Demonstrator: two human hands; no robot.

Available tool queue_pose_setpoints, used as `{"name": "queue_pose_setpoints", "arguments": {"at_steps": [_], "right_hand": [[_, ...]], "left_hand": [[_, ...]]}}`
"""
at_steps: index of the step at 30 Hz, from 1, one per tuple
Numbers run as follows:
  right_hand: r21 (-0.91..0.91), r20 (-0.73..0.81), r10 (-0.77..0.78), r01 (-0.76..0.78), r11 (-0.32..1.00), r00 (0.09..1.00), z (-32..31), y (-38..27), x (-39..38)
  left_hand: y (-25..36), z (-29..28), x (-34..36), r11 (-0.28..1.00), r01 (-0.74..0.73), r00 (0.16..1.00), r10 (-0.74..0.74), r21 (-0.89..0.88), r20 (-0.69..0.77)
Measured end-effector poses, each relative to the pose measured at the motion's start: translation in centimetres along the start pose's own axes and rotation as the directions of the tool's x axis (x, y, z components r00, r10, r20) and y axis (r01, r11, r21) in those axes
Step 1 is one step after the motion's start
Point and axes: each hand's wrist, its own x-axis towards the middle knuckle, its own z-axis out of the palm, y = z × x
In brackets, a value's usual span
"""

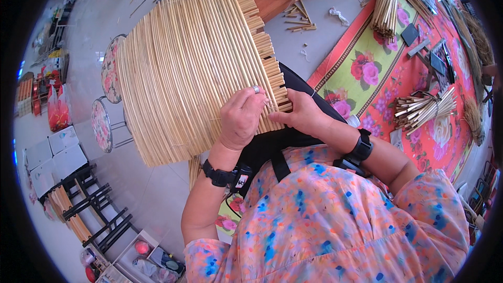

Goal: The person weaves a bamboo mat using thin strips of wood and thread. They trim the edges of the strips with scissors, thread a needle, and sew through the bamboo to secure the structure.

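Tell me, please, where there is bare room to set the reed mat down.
Bare grey floor lies between the reed mat and the floral floor mat, with a few cut bits. More lies left of the round stools. The floral mat is crowded with reed bundles and tools.

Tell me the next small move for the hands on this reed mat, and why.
Probably press the end reed snug against its neighbours. Both the left hand and right hand meet at the stepped lower right edge of the woven reed mat, fingertips pinching the reed ends there, so that spot looks like the one being worked. Whether a binding thread is in the fingers cannot be told.
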Motion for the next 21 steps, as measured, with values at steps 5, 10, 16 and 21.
{"name": "queue_pose_setpoints", "arguments": {"at_steps": [5,10,16,21], "right_hand": [[-0.023,0.01,0.01,-0.01,1.0,1.0,0.1,0.0,0.2],[-0.079,0.017,0.001,0.0,0.997,1.0,-0.3,-0.5,0.1],[-0.03,0.044,0.014,-0.013,0.999,0.999,-0.4,-0.6,0.1],[-0.02,0.047,0.037,-0.036,0.999,0.998,-0.3,-0.9,-0.1]], "left_hand": [[0.2,-0.5,0.3,0.997,0.033,0.997,-0.037,0.063,0.061],[0.0,-2.2,1.2,0.989,-0.113,0.96,0.084,0.095,0.267],[0.1,-2.8,2.1,0.977,-0.182,0.917,0.129,0.109,0.377],[-0.2,-2.2,2.0,0.966,-0.219,0.92,0.157,0.14,0.359]]}}
